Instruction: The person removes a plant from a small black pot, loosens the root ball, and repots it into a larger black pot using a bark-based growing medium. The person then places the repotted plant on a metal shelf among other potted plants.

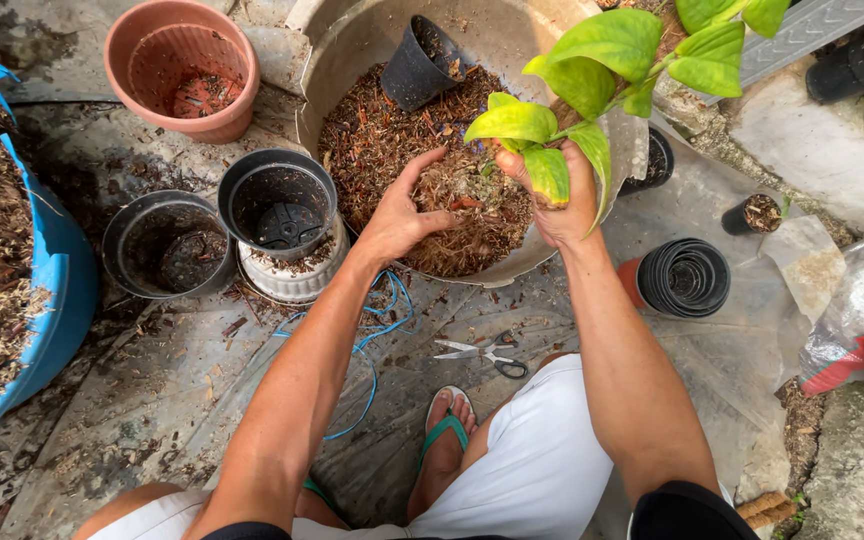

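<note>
Daylit outdoor ground – grey plastic sheeting [202,400] strewn with bark bits; rough concrete [822,150] at the upper right, 1 mossy edge at the lower right

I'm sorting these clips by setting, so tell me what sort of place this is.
Likely an outdoor potting corner of a home garden: a basin of bark potting mix, empty plastic pots, and a leafy green plant held in the right hand.
</note>
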